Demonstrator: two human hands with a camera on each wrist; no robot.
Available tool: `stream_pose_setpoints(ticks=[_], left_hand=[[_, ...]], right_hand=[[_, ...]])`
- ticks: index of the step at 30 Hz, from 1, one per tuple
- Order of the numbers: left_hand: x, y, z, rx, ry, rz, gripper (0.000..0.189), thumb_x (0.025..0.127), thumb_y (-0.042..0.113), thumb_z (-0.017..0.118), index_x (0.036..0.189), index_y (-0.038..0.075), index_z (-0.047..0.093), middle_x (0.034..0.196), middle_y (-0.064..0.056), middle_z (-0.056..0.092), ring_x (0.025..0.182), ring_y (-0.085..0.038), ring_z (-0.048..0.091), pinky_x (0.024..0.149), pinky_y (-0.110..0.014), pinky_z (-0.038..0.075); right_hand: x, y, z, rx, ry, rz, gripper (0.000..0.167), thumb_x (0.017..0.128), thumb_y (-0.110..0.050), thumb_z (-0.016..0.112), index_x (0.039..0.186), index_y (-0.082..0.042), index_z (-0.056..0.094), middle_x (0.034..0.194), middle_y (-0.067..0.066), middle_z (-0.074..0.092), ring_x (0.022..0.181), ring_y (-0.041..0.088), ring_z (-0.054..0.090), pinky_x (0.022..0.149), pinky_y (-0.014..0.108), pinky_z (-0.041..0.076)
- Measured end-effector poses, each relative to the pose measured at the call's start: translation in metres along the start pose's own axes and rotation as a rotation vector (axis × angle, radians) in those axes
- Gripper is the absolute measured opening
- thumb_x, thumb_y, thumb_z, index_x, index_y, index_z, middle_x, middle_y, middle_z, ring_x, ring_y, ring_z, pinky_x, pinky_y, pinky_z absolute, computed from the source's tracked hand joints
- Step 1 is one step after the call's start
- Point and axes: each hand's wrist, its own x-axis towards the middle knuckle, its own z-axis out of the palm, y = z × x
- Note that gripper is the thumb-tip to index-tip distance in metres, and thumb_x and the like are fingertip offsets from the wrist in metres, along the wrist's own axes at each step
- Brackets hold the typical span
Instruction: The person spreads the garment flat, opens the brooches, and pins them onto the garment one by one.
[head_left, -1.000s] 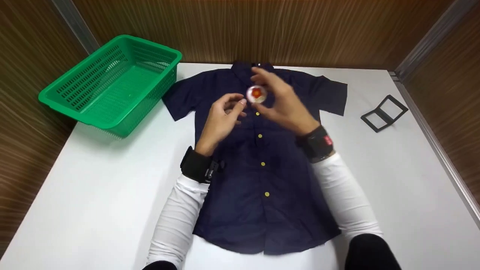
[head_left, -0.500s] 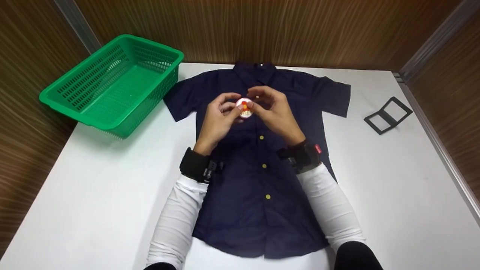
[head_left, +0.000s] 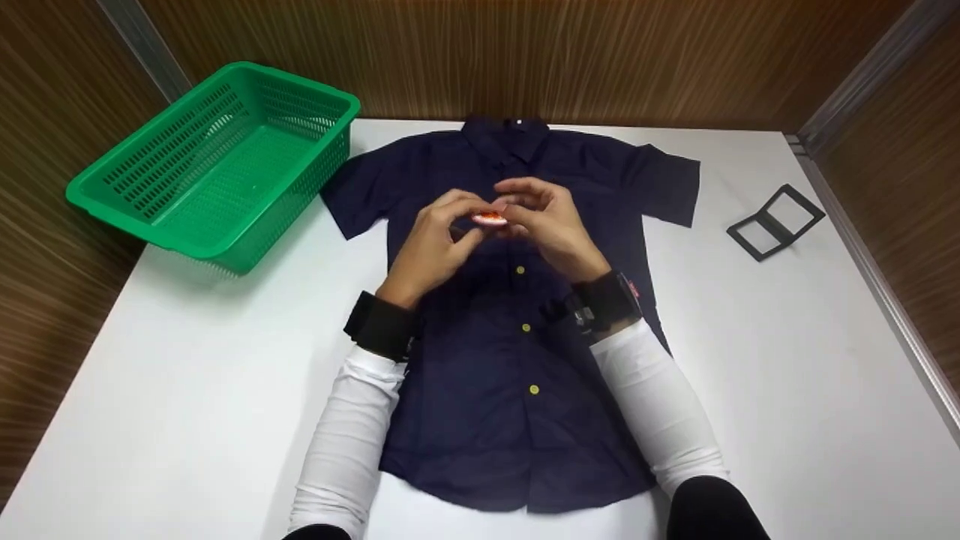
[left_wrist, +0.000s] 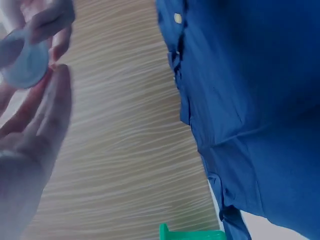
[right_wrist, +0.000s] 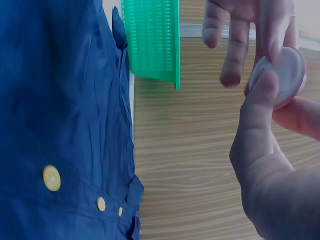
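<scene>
A round badge (head_left: 490,218), white with a red flower on its face, is held up between both hands above the shirt, tilted nearly edge-on in the head view. My left hand (head_left: 436,241) pinches its left side, and my right hand (head_left: 553,229) grips the right side with thumb and fingers. Both wrist views show the badge's plain pale back (right_wrist: 291,75), partly covered by fingertips. Below the hands lies a dark blue short-sleeved shirt (head_left: 465,390), spread flat with its collar at the far side and yellow buttons down the front.
A green perforated basket (head_left: 214,251) stands at the back left, close to the shirt's sleeve. On the right of the white table (head_left: 795,390) lies a black folding frame (head_left: 770,223) with two openings. Wood-grain panels (head_left: 585,60) wall the table's back and sides.
The right hand has brought the badge leftward to the left hand, which now pinches it too. The badge's flowered face has tipped from facing the head camera to nearly edge-on.
</scene>
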Motion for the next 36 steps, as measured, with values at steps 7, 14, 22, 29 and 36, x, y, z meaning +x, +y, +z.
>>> stream_pose_setpoints(ticks=[7,14,22,29,36], left_hand=[[-0.001,0.000,-0.001,0.030,0.090,-0.026,0.024,0.098,0.013,0.070,0.115,-0.003,0.074,0.105,-0.016,0.077,0.094,-0.022,0.073,0.082,-0.038,0.060],[0.000,-0.001,-0.003,-0.009,0.058,-0.071,0.026,0.099,0.009,0.068,0.121,-0.005,0.071,0.111,-0.017,0.077,0.097,-0.021,0.074,0.083,-0.034,0.060],[-0.002,-0.003,0.000,0.052,0.089,-0.121,0.020,0.097,0.004,0.067,0.115,-0.004,0.072,0.100,-0.015,0.077,0.084,-0.018,0.070,0.075,-0.029,0.055],[-0.003,-0.003,0.003,0.067,0.105,-0.159,0.018,0.097,0.004,0.067,0.112,-0.004,0.072,0.095,-0.014,0.076,0.079,-0.023,0.069,0.072,-0.029,0.052],[-0.001,-0.007,0.002,-0.014,0.054,-0.166,0.019,0.099,0.005,0.067,0.115,-0.003,0.071,0.099,-0.017,0.077,0.082,-0.029,0.075,0.075,-0.033,0.059]], right_hand=[[-0.001,0.000,0.003,-0.087,-0.054,-0.078,0.026,0.101,-0.005,0.064,0.119,0.013,0.066,0.094,0.003,0.075,0.080,0.013,0.073,0.071,0.026,0.062],[-0.003,-0.001,0.002,-0.185,-0.127,-0.195,0.021,0.096,0.003,0.068,0.114,0.013,0.071,0.101,0.004,0.078,0.090,0.015,0.075,0.082,0.033,0.063],[-0.002,0.003,0.005,-0.346,-0.108,-0.201,0.019,0.094,0.002,0.070,0.112,0.008,0.075,0.103,0.010,0.079,0.088,0.012,0.075,0.079,0.026,0.061],[0.002,0.008,0.006,-0.435,-0.078,-0.203,0.018,0.093,0.001,0.071,0.110,0.006,0.076,0.103,0.017,0.078,0.082,0.010,0.074,0.072,0.023,0.058],[0.005,0.014,0.001,-0.379,-0.059,-0.197,0.018,0.093,0.002,0.071,0.110,0.009,0.075,0.100,0.013,0.079,0.082,0.011,0.074,0.073,0.022,0.059]])
